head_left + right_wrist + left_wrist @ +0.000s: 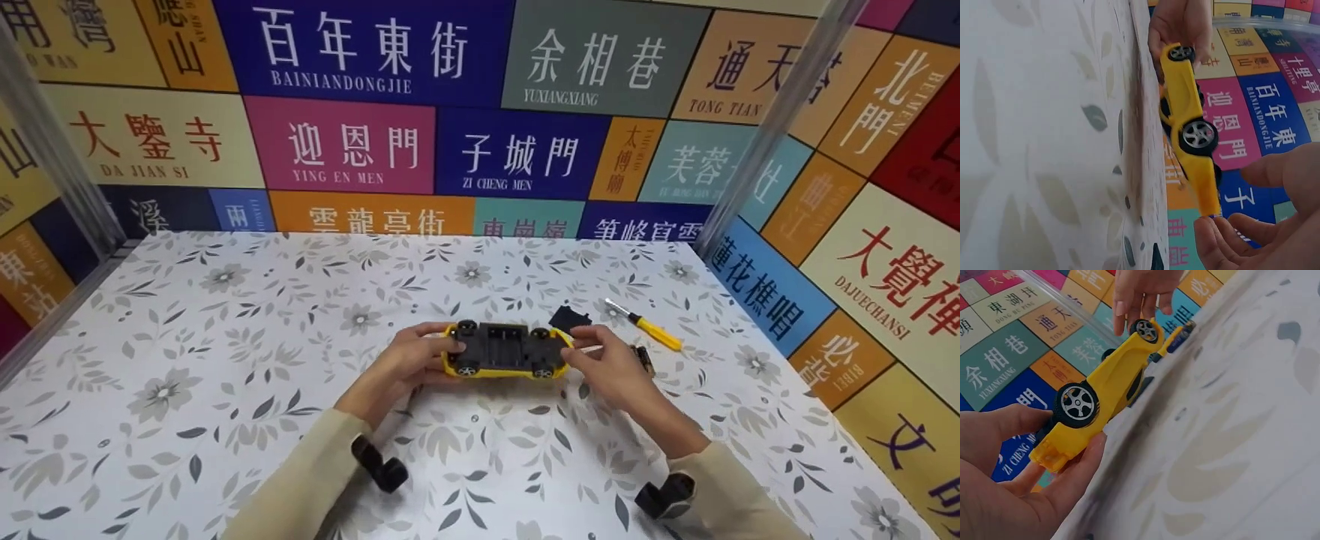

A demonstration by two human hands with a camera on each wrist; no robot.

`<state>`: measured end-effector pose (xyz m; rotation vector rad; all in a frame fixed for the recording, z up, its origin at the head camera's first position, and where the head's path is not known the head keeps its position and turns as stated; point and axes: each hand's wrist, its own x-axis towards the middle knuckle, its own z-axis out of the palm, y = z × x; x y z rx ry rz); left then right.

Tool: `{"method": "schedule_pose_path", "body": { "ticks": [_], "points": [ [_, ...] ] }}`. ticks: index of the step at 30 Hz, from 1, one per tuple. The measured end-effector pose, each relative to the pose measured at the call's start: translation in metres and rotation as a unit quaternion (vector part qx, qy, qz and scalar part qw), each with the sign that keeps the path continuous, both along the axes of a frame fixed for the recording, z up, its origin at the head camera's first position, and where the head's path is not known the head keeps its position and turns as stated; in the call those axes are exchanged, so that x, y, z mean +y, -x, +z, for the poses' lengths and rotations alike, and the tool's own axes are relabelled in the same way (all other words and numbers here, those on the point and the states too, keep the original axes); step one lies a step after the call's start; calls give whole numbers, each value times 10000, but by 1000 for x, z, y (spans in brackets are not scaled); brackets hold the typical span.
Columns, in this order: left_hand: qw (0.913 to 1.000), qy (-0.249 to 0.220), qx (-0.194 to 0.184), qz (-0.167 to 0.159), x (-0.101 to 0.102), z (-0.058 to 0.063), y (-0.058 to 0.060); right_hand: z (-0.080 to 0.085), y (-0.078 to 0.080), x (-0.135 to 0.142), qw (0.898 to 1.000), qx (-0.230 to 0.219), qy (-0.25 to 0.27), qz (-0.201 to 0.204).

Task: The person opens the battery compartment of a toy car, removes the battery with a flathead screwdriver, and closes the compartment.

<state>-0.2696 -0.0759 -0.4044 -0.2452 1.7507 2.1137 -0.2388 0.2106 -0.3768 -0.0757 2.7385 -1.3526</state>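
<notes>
A yellow toy car (506, 371) is held upside down above the flowered table, its black underside facing up. In the middle of that underside an uncovered battery compartment (504, 346) shows bare slots. My left hand (409, 356) grips one end of the car, thumb on the underside and fingers beneath, as the left wrist view also shows. At the other end is my right hand (611, 364); in the right wrist view its fingertips (1204, 225) are right at the car's tip, while the thumb (1264, 170) stands apart from it.
Behind the right hand lies a flat black cover (570, 317). A screwdriver (646, 326) with a yellow handle rests farther right. Partly hidden by the right hand, a small dark battery-like cylinder (643, 360) lies on the table (225, 322). Colourful sign-covered walls (337, 146) stand around the table.
</notes>
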Motion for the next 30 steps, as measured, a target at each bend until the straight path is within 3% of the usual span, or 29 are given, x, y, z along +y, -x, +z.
{"method": "schedule_pose_path", "body": {
  "ticks": [8,13,16,24,30],
  "points": [
    [9983,-130,84,558,4,18,-4,-1,-3,-26,9975,78,679,-155],
    [9974,-33,261,664,10,26,-11,0,-4,-34,9924,48,1189,-324],
    [9969,-70,344,703,12,30,-15,3,-5,-40,9843,35,1691,-506],
    [9887,-787,519,1169,17,34,-19,13,-7,-55,9495,-44,3005,-907],
    [9829,-1038,639,1381,18,35,-19,18,-8,-66,9304,-550,3594,-469]
  ]
}}
